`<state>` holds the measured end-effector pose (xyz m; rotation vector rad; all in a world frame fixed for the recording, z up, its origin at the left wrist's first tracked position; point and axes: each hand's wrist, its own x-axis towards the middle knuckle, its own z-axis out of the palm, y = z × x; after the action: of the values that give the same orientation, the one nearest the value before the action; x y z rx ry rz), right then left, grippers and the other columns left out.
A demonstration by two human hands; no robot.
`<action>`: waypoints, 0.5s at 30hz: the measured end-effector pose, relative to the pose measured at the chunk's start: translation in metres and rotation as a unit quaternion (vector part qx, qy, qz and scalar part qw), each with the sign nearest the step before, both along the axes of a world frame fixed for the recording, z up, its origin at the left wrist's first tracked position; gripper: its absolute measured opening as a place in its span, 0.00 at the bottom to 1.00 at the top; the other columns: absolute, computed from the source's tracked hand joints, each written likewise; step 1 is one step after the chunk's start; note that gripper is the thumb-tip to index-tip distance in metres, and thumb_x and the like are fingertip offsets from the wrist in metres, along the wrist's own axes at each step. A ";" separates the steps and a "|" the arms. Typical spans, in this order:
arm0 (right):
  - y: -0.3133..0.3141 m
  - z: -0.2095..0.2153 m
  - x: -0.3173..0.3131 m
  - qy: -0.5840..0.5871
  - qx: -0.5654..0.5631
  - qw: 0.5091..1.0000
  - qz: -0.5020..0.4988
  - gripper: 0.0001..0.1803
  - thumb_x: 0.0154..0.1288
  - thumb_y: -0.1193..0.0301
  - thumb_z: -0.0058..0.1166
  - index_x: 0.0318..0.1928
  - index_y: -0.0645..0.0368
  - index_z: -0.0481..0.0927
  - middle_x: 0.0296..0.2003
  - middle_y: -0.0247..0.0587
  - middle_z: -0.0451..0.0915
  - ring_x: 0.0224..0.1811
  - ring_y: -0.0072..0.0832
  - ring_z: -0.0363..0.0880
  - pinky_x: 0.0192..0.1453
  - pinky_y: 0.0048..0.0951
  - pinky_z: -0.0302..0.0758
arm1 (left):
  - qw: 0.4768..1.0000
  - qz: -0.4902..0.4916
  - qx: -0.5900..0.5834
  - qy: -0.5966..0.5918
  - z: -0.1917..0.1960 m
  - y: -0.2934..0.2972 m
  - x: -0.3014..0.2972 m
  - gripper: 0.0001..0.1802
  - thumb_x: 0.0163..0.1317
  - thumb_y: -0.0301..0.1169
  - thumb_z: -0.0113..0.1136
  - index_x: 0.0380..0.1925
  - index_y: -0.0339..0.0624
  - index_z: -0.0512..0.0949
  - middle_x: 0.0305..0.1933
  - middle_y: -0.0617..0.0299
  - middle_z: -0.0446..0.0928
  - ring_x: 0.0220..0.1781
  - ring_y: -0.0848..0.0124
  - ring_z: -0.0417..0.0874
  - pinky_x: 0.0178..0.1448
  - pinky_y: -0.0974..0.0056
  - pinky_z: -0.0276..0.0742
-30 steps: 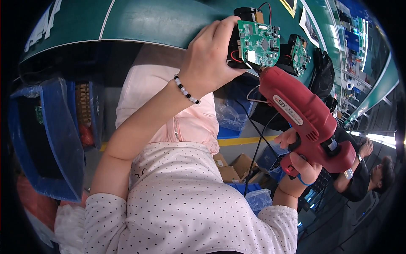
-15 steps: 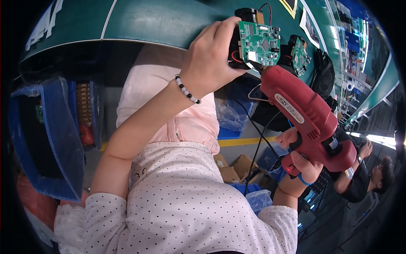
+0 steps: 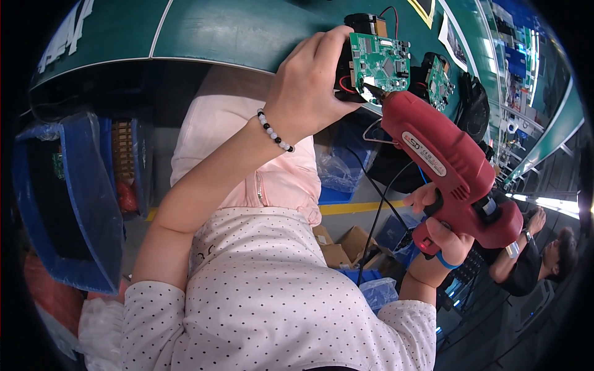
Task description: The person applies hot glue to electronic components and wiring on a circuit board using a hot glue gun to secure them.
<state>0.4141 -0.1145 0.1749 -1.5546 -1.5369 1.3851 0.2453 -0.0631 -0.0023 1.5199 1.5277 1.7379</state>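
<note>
My left hand (image 3: 312, 83) is closed around the black housing of a device that carries a green circuit board (image 3: 385, 65). Its thumb lies along the near side and the fingers wrap over the far side. A red hot glue gun (image 3: 442, 151) is gripped in my right hand (image 3: 442, 229), the fingers around its handle. The dark nozzle (image 3: 374, 91) points at the board's near left corner, beside a white connector or patch there. Whether the tip touches it, I cannot tell. A red wire (image 3: 345, 85) loops at the housing's side. The gun's wire stand hangs below its front.
To the right on the green table (image 3: 216, 34) stands a second green circuit board (image 3: 440, 83), with a black bag-like item (image 3: 473, 108) beside it. Blue bins (image 3: 93, 204) stand at lower left, cardboard boxes (image 3: 346, 247) below. A co-worker (image 3: 526, 260) sits at far right. Black cables hang below the gun.
The glue gun has tilted slightly, its nozzle shifting a little up and left along the board's near corner. My left hand and the device stay nearly still.
</note>
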 end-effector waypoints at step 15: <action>0.004 0.000 0.004 -0.006 -0.006 1.000 0.008 0.30 0.31 0.75 0.49 0.45 0.69 0.70 0.31 0.45 0.74 0.33 0.35 0.73 0.44 0.40 0.72 | 1.000 0.002 0.005 -0.003 0.000 0.001 0.000 0.39 0.33 0.34 0.74 0.48 0.39 0.65 0.40 0.53 0.72 0.42 0.56 0.76 0.46 0.60 0.74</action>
<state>0.4184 -0.1110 0.1748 -1.5646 -1.5541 1.3979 0.2456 -0.0626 -0.0026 1.5154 1.5211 1.7531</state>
